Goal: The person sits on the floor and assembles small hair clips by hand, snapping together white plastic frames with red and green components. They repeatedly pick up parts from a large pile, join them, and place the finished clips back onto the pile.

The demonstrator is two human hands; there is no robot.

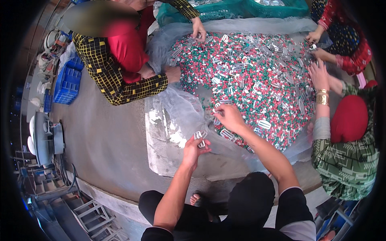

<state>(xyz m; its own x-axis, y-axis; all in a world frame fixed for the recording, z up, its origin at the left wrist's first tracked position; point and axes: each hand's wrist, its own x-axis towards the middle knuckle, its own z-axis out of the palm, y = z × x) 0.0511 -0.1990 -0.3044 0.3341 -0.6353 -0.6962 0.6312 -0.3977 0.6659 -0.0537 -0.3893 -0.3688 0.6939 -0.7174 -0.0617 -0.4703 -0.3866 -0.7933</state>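
Note:
A spread of small red, green and white beads (pixel 251 82) lies on a clear plastic sheet (pixel 183 105), with many flat, slotted metal buckles mixed in. Close to me, left of the pile's near edge, my left hand (pixel 191 152) is closed around a few silvery buckles (pixel 200 139). My right hand (pixel 231 117) reaches over the pile's near left edge, its thumb and fingers pinched on a small silvery piece that looks like another buckle (pixel 218 113). A larger oblong buckle (pixel 264 124) rests on the beads to the right of that hand.
A person in a checked top (pixel 136 92) works at the left of the pile; people in green sleeves (pixel 321 140) and red sleeves (pixel 349 60) reach in from the right. Green baskets (pixel 201 15) stand behind the pile. Blue crates (pixel 67 85) and a fan (pixel 42 138) are far left.

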